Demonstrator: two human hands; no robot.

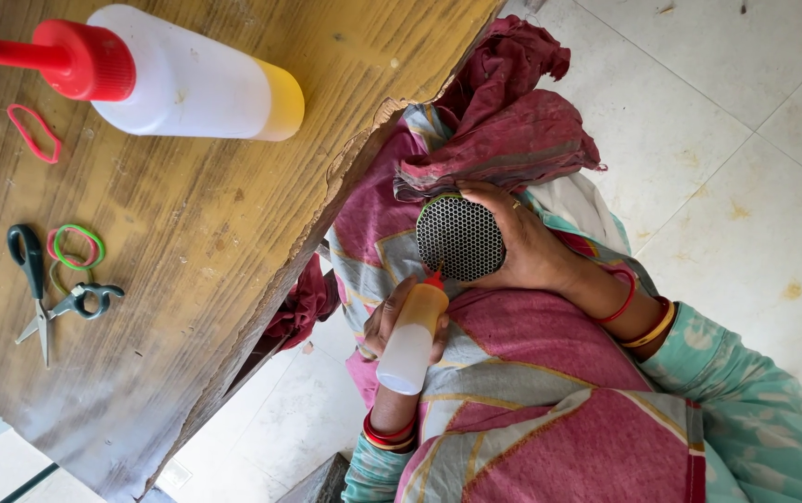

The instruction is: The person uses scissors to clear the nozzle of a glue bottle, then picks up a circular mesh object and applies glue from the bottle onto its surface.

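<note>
Here, left hand (404, 328) gripping small bottle (412, 342), right hand (522, 244) clasping mesh disc (459, 238) rim, table edge (326, 200) near.

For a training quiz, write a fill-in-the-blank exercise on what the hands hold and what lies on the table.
1. The right hand holds a black mesh disc whose shape is ____.
2. The left hand holds a small squeeze bottle with a ____ tip.
3. On the wooden table, beside the rubber bands, lie dark-handled ____.
Missing words: round; red; scissors.
</note>
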